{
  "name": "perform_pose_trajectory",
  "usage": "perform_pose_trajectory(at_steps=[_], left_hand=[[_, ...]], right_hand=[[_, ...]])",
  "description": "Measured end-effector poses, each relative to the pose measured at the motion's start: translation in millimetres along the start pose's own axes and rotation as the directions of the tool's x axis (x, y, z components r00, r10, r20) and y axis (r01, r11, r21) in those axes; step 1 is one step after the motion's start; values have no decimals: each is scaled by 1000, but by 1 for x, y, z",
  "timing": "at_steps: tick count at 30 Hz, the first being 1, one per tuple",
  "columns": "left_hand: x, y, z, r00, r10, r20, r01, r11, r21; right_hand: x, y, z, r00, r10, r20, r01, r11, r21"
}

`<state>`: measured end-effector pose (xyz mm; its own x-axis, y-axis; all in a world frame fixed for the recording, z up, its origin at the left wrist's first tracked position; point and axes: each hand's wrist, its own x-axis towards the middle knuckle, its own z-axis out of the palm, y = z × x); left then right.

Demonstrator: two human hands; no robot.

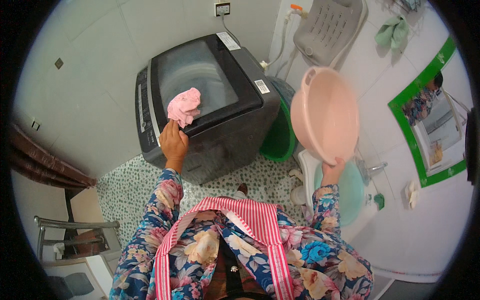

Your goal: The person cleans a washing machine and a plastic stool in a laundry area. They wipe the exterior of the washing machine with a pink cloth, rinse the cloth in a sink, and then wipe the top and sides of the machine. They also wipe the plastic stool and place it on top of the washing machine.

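Note:
My left hand [174, 144] is at the front edge of a dark top-loading washing machine [221, 150]. Its fingertips meet the near end of a crumpled pink cloth [184, 106], which lies on the machine's closed glass lid [210, 80]. Whether the fingers grip the cloth or only touch it, I cannot tell. On the other side, my right hand [333, 168] grips the rim of a peach plastic basin [330, 112]. The basin is tilted on its side in the air, its inside visible and holding nothing. It hangs above a white washbasin [308, 176].
A green tub [279, 146] stands beside the machine. A pale turquoise basin [352, 198] sits in the washbasin near a metal tap [377, 167]. On the right wall hang a grey slotted board [330, 28], green cloth [393, 33] and a green-framed mirror [410, 150]. A metal rack [75, 225] stands lower left.

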<state>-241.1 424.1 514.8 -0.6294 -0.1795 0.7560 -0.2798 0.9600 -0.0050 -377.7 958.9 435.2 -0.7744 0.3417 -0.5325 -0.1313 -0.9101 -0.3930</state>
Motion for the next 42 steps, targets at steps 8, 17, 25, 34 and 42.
perform_pose_trajectory(at_steps=[8, 17, 25, 34, 42], left_hand=[[0, 0, -2, 1000, -21, 9, 21, 1000, -14], [-1, 2, -6, 999, -32, 11, 33, 999, -31], [0, 6, -10, 999, -41, -12, 40, 997, -60], [1, 8, -13, 998, -55, -36, 51, 993, -110], [0, 11, -24, 997, -64, -44, 59, 991, -117]], right_hand=[[25, 11, -19, 989, -148, 29, 151, 979, -134], [43, 29, 7, 965, -258, 48, 262, 939, -224], [67, 52, 48, 963, -140, 231, 219, 904, -367], [64, 55, 80, 983, -144, 112, 182, 832, -524], [112, 68, 50, 965, -126, 230, 212, 891, -402]])
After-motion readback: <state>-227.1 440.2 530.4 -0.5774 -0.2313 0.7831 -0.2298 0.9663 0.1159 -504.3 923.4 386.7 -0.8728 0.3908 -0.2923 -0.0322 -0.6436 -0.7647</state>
